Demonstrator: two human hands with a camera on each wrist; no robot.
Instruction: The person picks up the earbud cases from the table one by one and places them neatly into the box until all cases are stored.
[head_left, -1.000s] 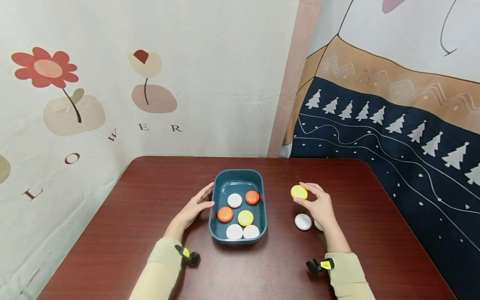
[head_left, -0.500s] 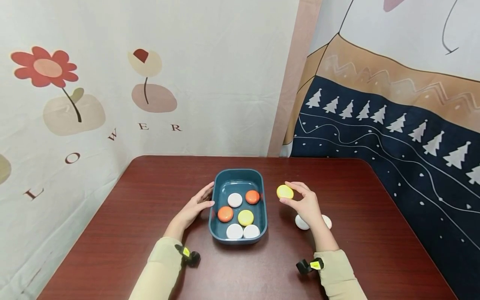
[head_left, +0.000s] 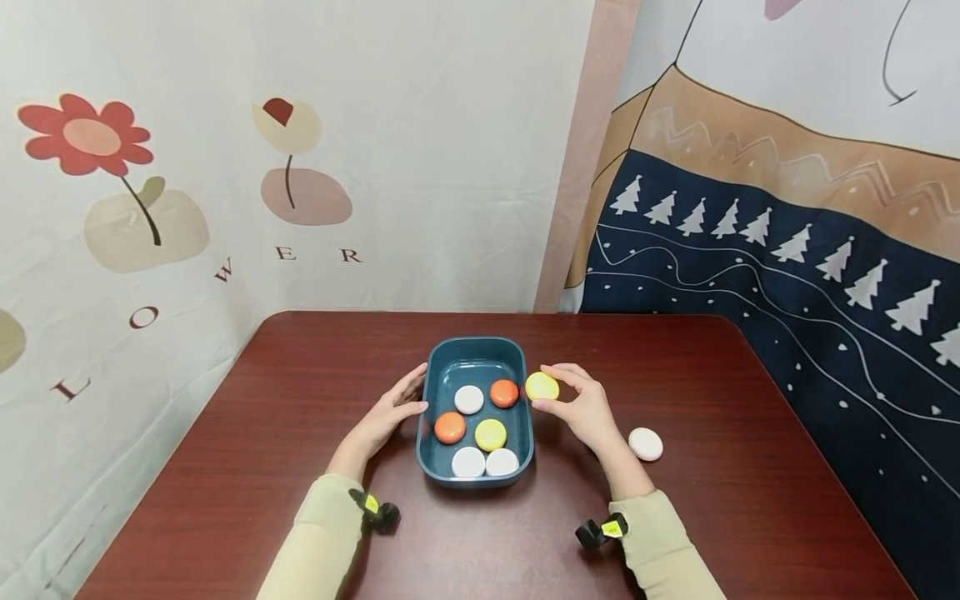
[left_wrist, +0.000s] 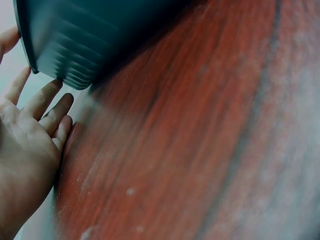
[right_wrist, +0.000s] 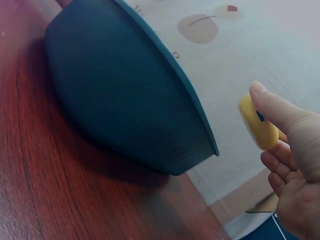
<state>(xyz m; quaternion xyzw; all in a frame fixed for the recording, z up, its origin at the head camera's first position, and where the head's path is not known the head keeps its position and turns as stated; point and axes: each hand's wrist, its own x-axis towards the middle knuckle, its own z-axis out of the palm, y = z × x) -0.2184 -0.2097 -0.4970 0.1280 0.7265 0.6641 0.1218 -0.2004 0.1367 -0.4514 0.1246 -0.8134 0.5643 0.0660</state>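
In the head view my right hand (head_left: 588, 408) pinches a yellow round disc (head_left: 542, 386) between thumb and fingers, close by the right rim of a dark teal rectangular box (head_left: 480, 482). The right wrist view shows the disc edge-on, thick with rounded sides, held above the table and apart from the box. My left hand (head_left: 386, 421) touches the box's left side, its fingers extended along the wall. Inside the box lie two orange discs (head_left: 450, 427), another yellow disc (head_left: 491, 435) and three white discs (head_left: 468, 400).
A white disc (head_left: 646, 444) lies on the reddish-brown wooden table (head_left: 315, 367) right of the box, beside my right forearm. A second white disc there is hidden by that arm. Behind the table hang printed cloths (head_left: 450, 167).
My right hand has carried the yellow disc leftward, up to the box's right rim. Its forearm now covers one white disc on the table. The left hand and the box stay put.
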